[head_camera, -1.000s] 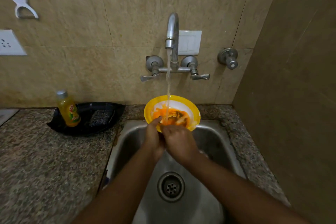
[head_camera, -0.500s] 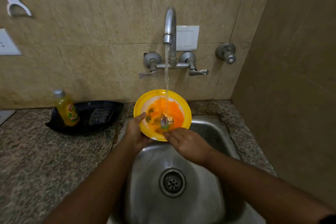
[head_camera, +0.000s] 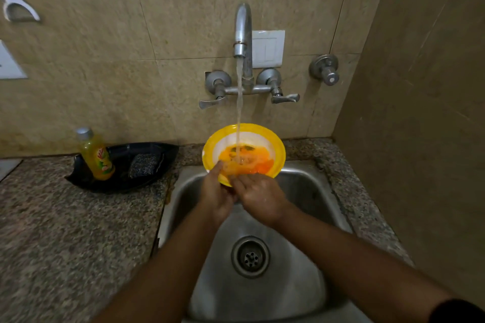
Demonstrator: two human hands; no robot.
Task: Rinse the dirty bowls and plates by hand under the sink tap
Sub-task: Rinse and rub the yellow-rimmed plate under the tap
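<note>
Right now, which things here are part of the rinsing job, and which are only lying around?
In use:
yellow bowl, held at its near rim by left hand and right hand
tap, running into the bowl
sink

Lying about:
soap bottle
scrub pad
black tray holding both, on the counter

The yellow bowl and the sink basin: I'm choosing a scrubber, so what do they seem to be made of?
The yellow bowl looks like glossy plastic or melamine: saturated yellow rim, white inner band, thin edge; I can't tell which. The sink basin looks like brushed stainless steel: dull grey sheen with soft reflections, and a matching metal drain.
</note>
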